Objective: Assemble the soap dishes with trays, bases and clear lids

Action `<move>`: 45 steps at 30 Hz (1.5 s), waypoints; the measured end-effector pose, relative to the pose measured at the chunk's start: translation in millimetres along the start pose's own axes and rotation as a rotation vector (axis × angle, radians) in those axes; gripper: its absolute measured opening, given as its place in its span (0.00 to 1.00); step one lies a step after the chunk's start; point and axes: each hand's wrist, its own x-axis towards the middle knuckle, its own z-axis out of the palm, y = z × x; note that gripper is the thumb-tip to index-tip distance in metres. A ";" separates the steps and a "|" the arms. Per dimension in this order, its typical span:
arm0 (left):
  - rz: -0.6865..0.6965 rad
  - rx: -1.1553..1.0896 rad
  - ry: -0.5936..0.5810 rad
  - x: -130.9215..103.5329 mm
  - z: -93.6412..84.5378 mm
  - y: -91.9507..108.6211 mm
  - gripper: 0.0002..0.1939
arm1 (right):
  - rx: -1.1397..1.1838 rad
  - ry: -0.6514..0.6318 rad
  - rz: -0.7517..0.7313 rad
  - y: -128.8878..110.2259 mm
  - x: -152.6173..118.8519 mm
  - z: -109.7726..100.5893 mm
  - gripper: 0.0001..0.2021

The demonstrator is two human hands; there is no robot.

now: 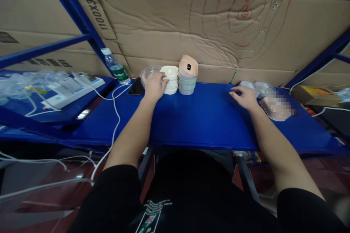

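My left hand (154, 85) rests at the near side of some clear plastic containers (150, 70), right beside a stack of cream-coloured bowls (171, 89). Its thumb and fingers are apart; whether the fingertips touch the bowls I cannot tell. Right of that stack stand several nested cups in green and lilac (187, 88), topped by a tilted peach-coloured piece (186, 64) with a dark opening. My right hand (244, 97) hovers over or lies on the right part of the blue table, fingers pointing left and slightly apart, holding nothing visible.
Behind my left hand are a water bottle (117, 69) and a dark phone (136, 87). A white cable (117, 113) crosses the blue table (202, 123). Clear packs (264, 89) and a blurred-out item (277, 107) lie at right. Cardboard (164, 22) closes the back.
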 end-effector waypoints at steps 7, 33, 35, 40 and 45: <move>0.000 -0.085 0.068 0.8 -0.1 -0.8 0.08 | 0.050 0.063 -0.089 13.2 3.5 8.3 0.21; 0.428 -0.782 0.362 -44.4 22.2 90.5 0.19 | -0.029 0.113 -0.609 -56.3 -15.8 30.8 0.66; 0.448 -0.817 0.150 -55.3 28.4 103.6 0.19 | -0.068 0.090 -0.697 -62.6 -18.6 39.9 0.66; 0.345 -0.916 -0.118 -64.7 37.8 113.4 0.23 | -0.094 0.142 -0.791 -65.4 -21.0 58.0 0.57; 0.288 -0.907 -0.216 -56.2 40.9 105.6 0.25 | -0.080 0.090 -0.755 -58.6 -18.6 59.4 0.53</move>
